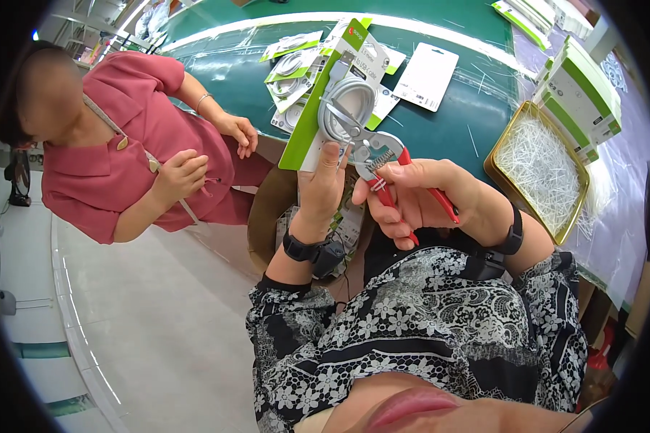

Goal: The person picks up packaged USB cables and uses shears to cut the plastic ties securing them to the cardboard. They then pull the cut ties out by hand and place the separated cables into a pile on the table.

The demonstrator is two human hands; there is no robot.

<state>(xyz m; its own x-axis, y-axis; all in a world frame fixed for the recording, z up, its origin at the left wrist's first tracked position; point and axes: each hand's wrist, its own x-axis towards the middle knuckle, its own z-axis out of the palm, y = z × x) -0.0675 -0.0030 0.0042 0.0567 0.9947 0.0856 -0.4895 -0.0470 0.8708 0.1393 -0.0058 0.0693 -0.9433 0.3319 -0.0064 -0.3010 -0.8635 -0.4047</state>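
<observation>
My left hand (321,189) grips the lower end of a green and white cable package (337,86), held tilted up before me. A coiled grey cable (348,108) is fixed to the card's front. My right hand (432,189) is wrapped round the red handles of a pair of pruning shears (385,162). The metal blades reach over the lower part of the coil, their tips against or just in front of it; I cannot tell whether they touch. A spring shows between the handles.
Several packaged cables (292,68) and a white card (426,76) lie on the green table (477,133). At right, a gold-rimmed tray (492,162) holds thin clear strips beside stacked green-white cards (581,90). A co-worker (144,130) in pink stands left; an open carton (263,224) is below.
</observation>
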